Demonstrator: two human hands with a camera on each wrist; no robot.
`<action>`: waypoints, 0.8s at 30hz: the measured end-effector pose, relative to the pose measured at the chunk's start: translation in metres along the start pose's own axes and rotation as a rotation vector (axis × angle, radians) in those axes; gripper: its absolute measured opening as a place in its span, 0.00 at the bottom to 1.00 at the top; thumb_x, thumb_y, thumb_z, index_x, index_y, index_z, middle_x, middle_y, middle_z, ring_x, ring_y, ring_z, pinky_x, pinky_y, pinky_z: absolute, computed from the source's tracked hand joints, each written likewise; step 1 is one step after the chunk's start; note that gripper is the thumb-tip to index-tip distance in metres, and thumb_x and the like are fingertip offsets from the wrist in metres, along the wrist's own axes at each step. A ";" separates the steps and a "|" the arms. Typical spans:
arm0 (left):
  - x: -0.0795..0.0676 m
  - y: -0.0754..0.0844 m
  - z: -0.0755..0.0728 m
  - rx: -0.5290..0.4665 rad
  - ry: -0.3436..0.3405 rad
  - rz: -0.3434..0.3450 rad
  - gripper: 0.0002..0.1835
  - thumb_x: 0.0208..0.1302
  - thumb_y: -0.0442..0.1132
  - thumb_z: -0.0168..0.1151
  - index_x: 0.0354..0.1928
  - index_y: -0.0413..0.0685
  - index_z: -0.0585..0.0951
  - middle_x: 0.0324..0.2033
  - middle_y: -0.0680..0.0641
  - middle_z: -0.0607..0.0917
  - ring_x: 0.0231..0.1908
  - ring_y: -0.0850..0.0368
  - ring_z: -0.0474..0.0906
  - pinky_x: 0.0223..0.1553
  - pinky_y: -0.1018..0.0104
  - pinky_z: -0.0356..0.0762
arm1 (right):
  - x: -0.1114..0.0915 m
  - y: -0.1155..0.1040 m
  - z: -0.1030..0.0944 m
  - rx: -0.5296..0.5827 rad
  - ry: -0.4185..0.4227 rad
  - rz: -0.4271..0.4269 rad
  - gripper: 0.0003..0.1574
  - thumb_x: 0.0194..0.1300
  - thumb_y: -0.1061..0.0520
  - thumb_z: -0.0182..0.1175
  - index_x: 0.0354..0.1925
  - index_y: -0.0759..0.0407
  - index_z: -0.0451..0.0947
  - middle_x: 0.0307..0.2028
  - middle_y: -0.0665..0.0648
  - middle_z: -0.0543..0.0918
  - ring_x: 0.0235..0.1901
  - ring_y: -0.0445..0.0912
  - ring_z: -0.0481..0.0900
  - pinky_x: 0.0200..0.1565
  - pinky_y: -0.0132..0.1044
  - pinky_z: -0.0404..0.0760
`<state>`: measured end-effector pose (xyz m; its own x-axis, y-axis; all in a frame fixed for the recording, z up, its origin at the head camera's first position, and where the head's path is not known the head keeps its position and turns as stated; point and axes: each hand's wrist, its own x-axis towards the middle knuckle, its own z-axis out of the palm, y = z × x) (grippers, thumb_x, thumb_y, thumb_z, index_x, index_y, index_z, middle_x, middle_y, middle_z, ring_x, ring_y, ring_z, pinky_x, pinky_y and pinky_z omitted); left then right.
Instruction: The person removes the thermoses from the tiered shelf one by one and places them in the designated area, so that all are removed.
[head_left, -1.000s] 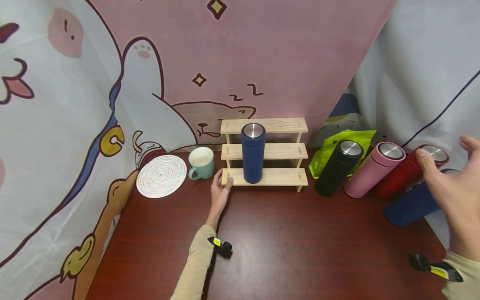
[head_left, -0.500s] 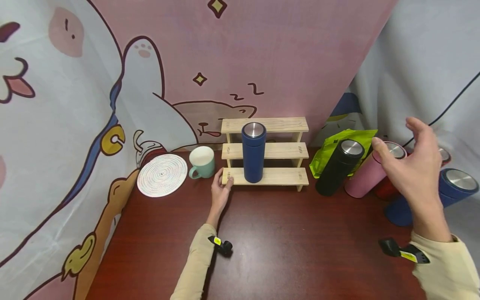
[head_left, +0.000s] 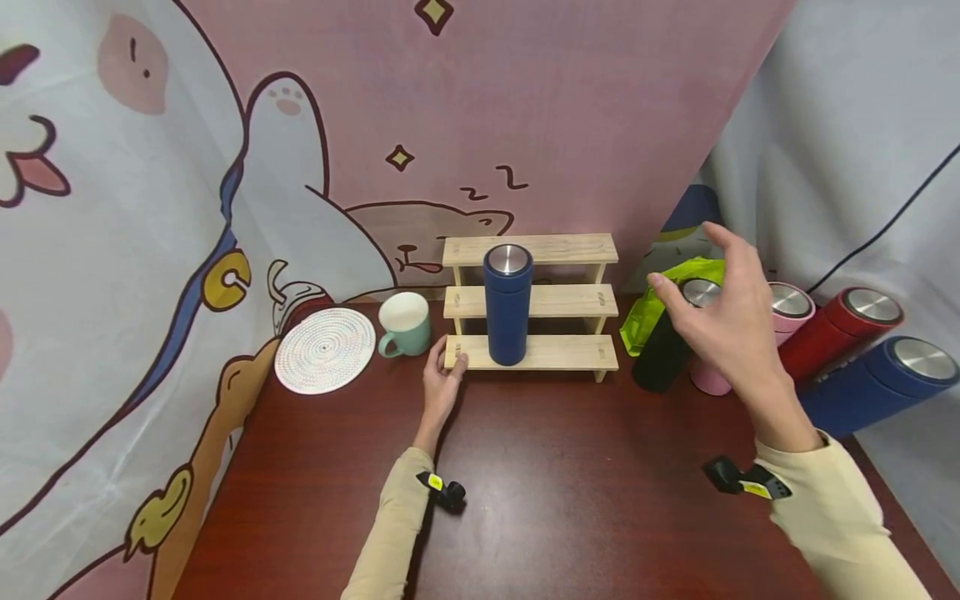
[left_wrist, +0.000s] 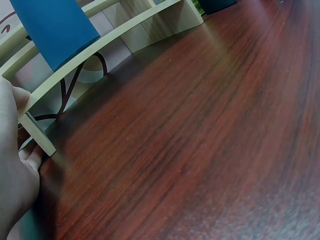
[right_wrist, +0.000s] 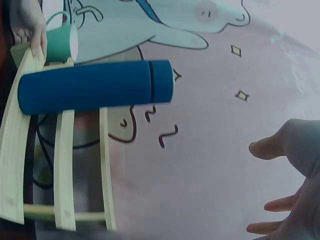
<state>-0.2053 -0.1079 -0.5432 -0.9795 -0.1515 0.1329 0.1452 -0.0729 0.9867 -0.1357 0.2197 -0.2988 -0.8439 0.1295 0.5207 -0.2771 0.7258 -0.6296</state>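
A three-tier wooden shelf [head_left: 562,353] stands against the back, and a blue thermos bottle [head_left: 507,317] is upright on its lowest tier. My left hand [head_left: 440,385] grips the left end of that tier, thumb on top and other fingers round the side. In the head view my right hand [head_left: 723,321] is held up with thumb and fingers spread apart, nothing between them. It partly covers a black thermos bottle [head_left: 660,354] and a pink thermos bottle [head_left: 789,302]. The right wrist view shows the blue bottle apart from the right hand's thumb [right_wrist: 267,149].
A red thermos bottle [head_left: 832,329] and another blue one [head_left: 873,383] stand at the right. Behind the black bottle is a bright green bag [head_left: 637,321]. Left of the shelf are a green mug [head_left: 408,333] and a round woven mat [head_left: 325,352]. A black cable [head_left: 885,225] hangs at right.
My right hand has moved left from above the red and blue bottles to in front of the black one, still empty. The left hand keeps its place on the shelf.
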 end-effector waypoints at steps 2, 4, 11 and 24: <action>0.000 0.000 0.000 -0.007 0.004 -0.004 0.31 0.68 0.27 0.61 0.71 0.31 0.66 0.56 0.26 0.81 0.41 0.61 0.81 0.42 0.75 0.80 | 0.002 -0.006 0.007 0.006 -0.015 -0.022 0.50 0.61 0.54 0.70 0.75 0.62 0.60 0.71 0.68 0.67 0.69 0.64 0.64 0.68 0.67 0.61; 0.000 -0.001 0.000 -0.011 0.006 -0.006 0.31 0.68 0.27 0.61 0.71 0.30 0.66 0.56 0.26 0.81 0.40 0.62 0.81 0.41 0.75 0.80 | 0.002 -0.011 0.014 0.016 -0.033 -0.035 0.50 0.60 0.53 0.70 0.75 0.62 0.60 0.70 0.68 0.68 0.68 0.65 0.64 0.67 0.67 0.61; 0.001 -0.003 0.000 -0.012 0.004 -0.008 0.31 0.68 0.27 0.61 0.71 0.28 0.65 0.55 0.25 0.81 0.38 0.63 0.80 0.39 0.74 0.80 | 0.003 -0.024 0.043 0.056 -0.112 -0.037 0.52 0.61 0.51 0.72 0.75 0.61 0.59 0.70 0.69 0.67 0.68 0.65 0.64 0.66 0.67 0.62; 0.006 -0.014 -0.003 0.004 -0.014 -0.025 0.33 0.69 0.29 0.61 0.73 0.29 0.63 0.56 0.27 0.81 0.41 0.64 0.81 0.42 0.75 0.80 | 0.007 -0.040 0.090 0.133 -0.269 -0.056 0.54 0.62 0.49 0.71 0.76 0.63 0.56 0.74 0.66 0.64 0.73 0.61 0.62 0.70 0.63 0.62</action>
<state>-0.2131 -0.1107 -0.5561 -0.9846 -0.1358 0.1098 0.1204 -0.0723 0.9901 -0.1722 0.1307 -0.3221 -0.9122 -0.1048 0.3961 -0.3691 0.6298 -0.6835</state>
